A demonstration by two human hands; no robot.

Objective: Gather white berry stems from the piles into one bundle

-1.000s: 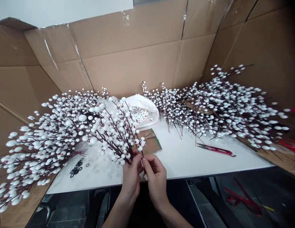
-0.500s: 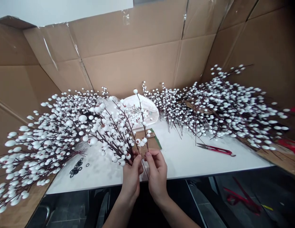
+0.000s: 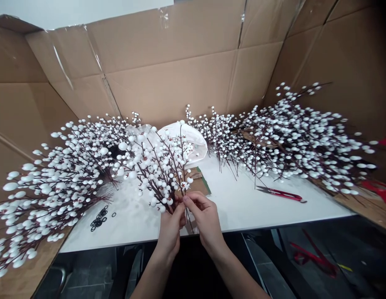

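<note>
My left hand (image 3: 172, 226) is closed round the lower stems of a bunch of white berry branches (image 3: 155, 172), which fans up and to the left above the table. Close beside it, my right hand (image 3: 205, 216) pinches a single berry stem (image 3: 182, 166) between thumb and fingers, against the right side of the bunch. The fingertips of both hands almost meet, and thin bare stem ends stick out below them. A brown cardboard piece with a green edge (image 3: 199, 182) lies on the table just behind my hands.
Large heaps of white berry branches lie at the left (image 3: 65, 178) and right (image 3: 299, 141) of the white table (image 3: 239, 211). Small black rings (image 3: 99, 219) lie front left, red-handled snips (image 3: 282, 194) at right. An open white bag (image 3: 197, 145) stands behind; cardboard walls (image 3: 180, 83) surround the table.
My right hand has moved left, bringing the single berry stem from slightly apart to against the bunch. The bunch in my left hand now stands a little more upright.
</note>
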